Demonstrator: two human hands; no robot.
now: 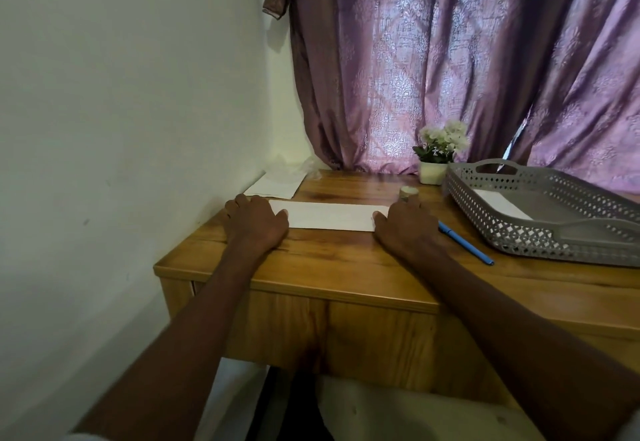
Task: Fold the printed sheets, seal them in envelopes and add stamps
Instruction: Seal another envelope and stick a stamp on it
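A folded printed sheet lies as a long narrow strip across the middle of the desk. The left hand rests on its left end and the right hand on its right end. Both lie knuckles up with fingers bent downward onto the paper and desk; they seem to press the sheet rather than clasp it, though the fingertips are partly hidden.

The step in hand looks like setting the crease. To do it well, keep one hand pinning an end so the layers cannot slip, check that the long edges line up, then run the other hand's fingers along the fold from one end to the other with firm, even pressure. A crooked crease would make the strip awkward to slide into an envelope.

At the right stands a grey perforated tray with handles. Inside it lies a white paper piece, possibly an envelope; whether more is under it I cannot tell. A blue pen lies on the desk between the right hand and the tray. Beyond the right hand sits a small round cap or roll, unclear which. At the far left, against the wall, lie more white papers. A small white pot of flowers stands at the far edge before the curtain.
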